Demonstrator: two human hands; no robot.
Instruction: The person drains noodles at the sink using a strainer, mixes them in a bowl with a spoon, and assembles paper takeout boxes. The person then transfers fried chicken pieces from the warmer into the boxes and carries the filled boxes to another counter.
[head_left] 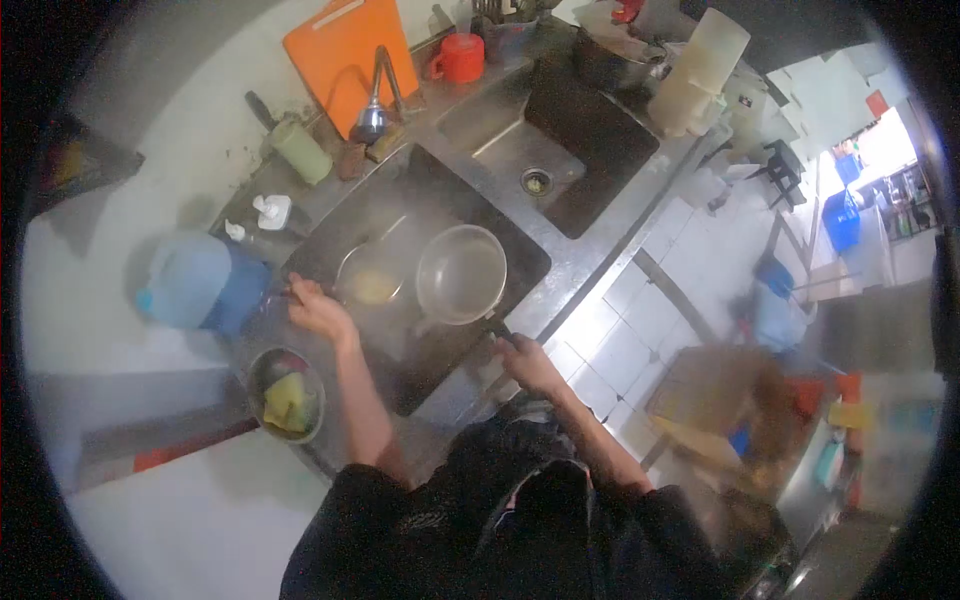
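Two hands over sink, right hand gripping pan handle, left hand holding ladle

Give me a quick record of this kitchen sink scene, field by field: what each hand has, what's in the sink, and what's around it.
left hand: grips the handle of a small pan in the near sink basin
right hand: holds the handle of a saucepan, tilted over the same basin
far basin: drain visible
by the faucet: orange cutting board, red cup, green cup
near left: bowl with sponges, blue jug
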